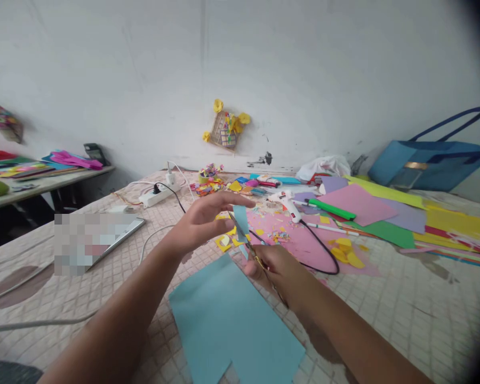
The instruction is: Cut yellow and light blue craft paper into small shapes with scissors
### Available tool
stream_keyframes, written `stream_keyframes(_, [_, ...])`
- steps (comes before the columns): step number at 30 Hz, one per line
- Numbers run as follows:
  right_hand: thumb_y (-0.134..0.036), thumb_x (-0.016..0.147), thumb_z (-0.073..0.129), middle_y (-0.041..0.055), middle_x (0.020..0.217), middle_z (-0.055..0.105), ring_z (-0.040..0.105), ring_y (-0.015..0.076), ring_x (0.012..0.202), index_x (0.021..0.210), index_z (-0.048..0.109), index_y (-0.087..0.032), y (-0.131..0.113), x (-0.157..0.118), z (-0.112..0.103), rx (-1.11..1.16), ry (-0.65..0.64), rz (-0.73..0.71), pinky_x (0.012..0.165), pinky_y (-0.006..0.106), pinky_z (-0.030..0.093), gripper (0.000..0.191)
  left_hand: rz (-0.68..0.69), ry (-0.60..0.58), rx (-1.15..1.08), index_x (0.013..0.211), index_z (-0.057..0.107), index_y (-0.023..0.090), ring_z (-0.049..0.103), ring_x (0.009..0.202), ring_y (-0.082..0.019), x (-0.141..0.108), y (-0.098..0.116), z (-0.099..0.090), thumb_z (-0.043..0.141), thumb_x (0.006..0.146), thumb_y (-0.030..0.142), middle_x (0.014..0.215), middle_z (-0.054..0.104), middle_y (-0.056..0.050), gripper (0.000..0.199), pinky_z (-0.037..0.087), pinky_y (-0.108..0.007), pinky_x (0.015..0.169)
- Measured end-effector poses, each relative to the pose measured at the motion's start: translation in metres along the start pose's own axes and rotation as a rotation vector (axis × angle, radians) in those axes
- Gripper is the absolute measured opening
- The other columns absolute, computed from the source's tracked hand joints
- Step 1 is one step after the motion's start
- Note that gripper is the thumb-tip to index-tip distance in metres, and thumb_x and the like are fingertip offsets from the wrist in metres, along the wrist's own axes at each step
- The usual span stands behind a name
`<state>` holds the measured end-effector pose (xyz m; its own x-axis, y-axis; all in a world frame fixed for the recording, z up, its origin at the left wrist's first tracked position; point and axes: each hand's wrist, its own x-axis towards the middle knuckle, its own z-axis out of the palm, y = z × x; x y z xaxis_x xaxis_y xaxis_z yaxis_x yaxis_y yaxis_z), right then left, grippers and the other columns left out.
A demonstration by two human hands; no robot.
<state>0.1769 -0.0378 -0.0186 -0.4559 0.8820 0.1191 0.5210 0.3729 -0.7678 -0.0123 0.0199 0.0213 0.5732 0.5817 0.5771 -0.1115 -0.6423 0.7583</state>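
In the head view, my left hand (206,221) pinches a small strip of light blue paper (240,220) between thumb and fingers. My right hand (274,266) is closed round a pair of scissors (260,260). Their blades lie across the strip, and a bit of blue paper hangs just below them. Under both hands a large light blue sheet (236,320) lies on the table, with a notch cut into its near edge. Beyond my right hand is a pink sheet (304,246) scattered with paper scraps.
A white glue gun (287,204) with a black cord rests on the pink sheet, near a green marker (332,209). Coloured papers (360,204) and a blue bag (432,162) are at right. A power strip (158,196), cables and a tablet-like device (116,237) lie left.
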Motion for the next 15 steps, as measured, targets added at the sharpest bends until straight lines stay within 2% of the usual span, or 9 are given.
stream_keyframes(6, [-0.067,0.078,0.041,-0.0054,0.054,0.033,0.028,0.0074,0.049,0.063,0.036,-0.018,0.005,0.002,0.002,0.074,0.012,-0.017,0.044,0.022,0.020,0.051,-0.044,0.026,-0.144,0.106,0.059,0.021,0.058,0.099,-0.020,-0.002,-0.002,0.003,0.062,0.076,0.017,0.108,0.063,-0.007,0.031,0.047,-0.029,0.080])
stream_keyframes(11, [-0.068,0.075,0.044,-0.0049,0.055,0.035,0.029,0.0079,0.050,0.063,0.038,-0.018,0.000,-0.001,-0.001,0.036,0.003,-0.005,0.046,0.022,0.023,0.051,-0.073,0.099,-0.100,0.100,0.063,0.020,0.057,0.093,-0.017,-0.001,0.002,0.004,0.062,0.076,0.019,0.103,0.063,-0.007,0.024,0.047,-0.026,0.075])
stream_keyframes(15, [-0.072,0.074,0.037,-0.0030,0.055,0.039,0.033,0.0091,0.051,0.064,0.044,-0.017,-0.007,-0.005,-0.005,0.051,0.021,0.012,0.046,0.023,0.024,0.057,0.050,0.183,-0.057,0.093,0.067,0.019,0.055,0.086,-0.014,0.001,-0.001,0.001,0.063,0.075,0.023,0.093,0.061,-0.005,0.018,0.044,-0.022,0.073])
